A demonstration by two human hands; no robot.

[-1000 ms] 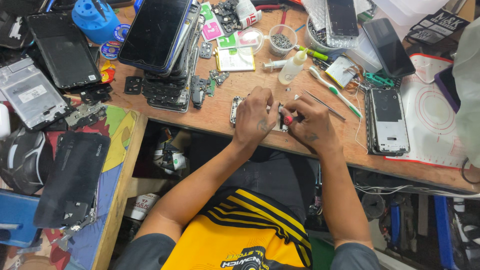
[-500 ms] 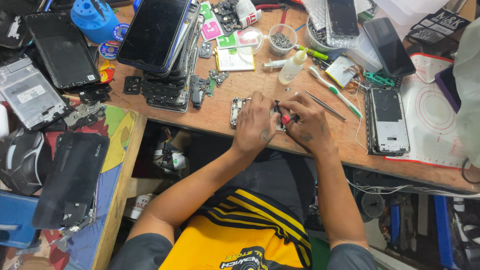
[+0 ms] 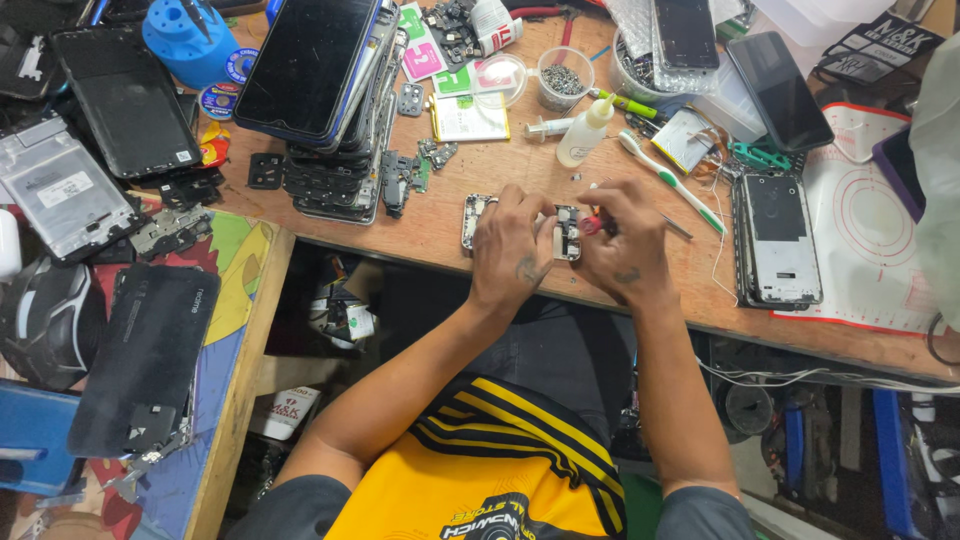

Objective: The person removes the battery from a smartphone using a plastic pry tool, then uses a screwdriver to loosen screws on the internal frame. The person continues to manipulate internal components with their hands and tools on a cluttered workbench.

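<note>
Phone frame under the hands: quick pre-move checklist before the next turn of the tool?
1. Left hand steadies the phone frame: ok, it lies on top of it.
2. Right hand grips the red-handled tool: ok.
3. Tool tip seated: cannot tell, fingers hide it.
4. Frame flat on the bench: ok, as far as visible.
5. Nearby loose items: not ok, toothbrush and dropper bottle lie close to the right hand.
</note>
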